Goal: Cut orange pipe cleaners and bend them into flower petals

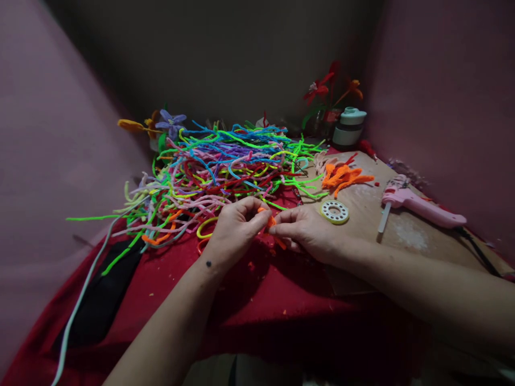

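Note:
Between my two hands, just above the red cloth, is a bent orange pipe cleaner [272, 221]. My left hand [237, 225] pinches its upper part with thumb and forefinger. From the other side, my right hand [303, 230] grips the same piece, and a short end pokes out below the fingers. Part of the pipe cleaner is hidden by the fingertips. Scissors with yellow and red handle loops [206, 229] lie partly behind my left wrist. Close to my right hand rests a white tape spool [335, 212] with holes round its face.
A large tangle of coloured pipe cleaners [225, 166] covers the table's back. On the cardboard [362, 236] lie orange folded pieces [346, 177] and a pink glue gun [422, 206] with a cord. Pipe-cleaner flowers and a lidded container [349, 127] stand behind. A pale cable [86, 284] runs at left.

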{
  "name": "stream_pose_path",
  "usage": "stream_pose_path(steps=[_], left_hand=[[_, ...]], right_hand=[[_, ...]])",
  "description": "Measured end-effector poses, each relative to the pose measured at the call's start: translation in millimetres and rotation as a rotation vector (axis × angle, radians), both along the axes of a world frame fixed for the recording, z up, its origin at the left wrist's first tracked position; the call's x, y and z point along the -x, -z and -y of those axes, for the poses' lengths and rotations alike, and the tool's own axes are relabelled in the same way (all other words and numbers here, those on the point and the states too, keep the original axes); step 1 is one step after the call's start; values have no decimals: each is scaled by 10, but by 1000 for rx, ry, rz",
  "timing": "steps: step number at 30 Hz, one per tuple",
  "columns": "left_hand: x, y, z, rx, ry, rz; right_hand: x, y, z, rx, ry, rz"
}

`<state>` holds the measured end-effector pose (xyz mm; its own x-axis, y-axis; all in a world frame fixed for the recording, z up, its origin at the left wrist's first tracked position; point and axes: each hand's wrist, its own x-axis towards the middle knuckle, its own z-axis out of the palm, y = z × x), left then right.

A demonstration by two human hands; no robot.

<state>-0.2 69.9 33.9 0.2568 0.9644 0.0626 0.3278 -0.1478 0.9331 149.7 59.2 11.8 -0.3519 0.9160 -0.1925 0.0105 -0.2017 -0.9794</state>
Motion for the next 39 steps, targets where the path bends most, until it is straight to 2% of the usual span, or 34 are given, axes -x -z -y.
stream_pose_path(steps=[6, 13, 15, 19, 21, 22, 25, 27, 31, 34, 39], left_hand=[[8, -33, 17, 32, 27, 20], [37, -21, 11, 3, -22, 61], [30, 17, 11, -71, -67, 42], [10, 87, 15, -415, -119, -105], [9, 98, 13, -516, -111, -131], [11, 94, 11, -492, -105, -114], [13, 62, 4, -230, -79, 6], [6, 37, -1, -118, -81, 42], [-16, 6, -9, -93, -122, 50], [-4, -10, -14, 17, -125, 134], [26, -1, -19, 167, 29, 92]], right_hand=[[-12, 15, -6, -39, -45, -20], [-16, 31, -30, -7, -54, -65], [-17, 38, -35, 4, -60, -75], [-20, 47, -44, 19, -57, -76], [-21, 41, -44, 19, -49, -83], [-21, 35, -42, 20, -44, -88], [-17, 22, -30, 32, -42, -100], [-14, 29, -21, 31, -51, -96], [-13, 78, -27, -5, -50, -125], [-24, 101, -60, 10, 14, -235], [-47, 117, -122, 39, 82, -371]])
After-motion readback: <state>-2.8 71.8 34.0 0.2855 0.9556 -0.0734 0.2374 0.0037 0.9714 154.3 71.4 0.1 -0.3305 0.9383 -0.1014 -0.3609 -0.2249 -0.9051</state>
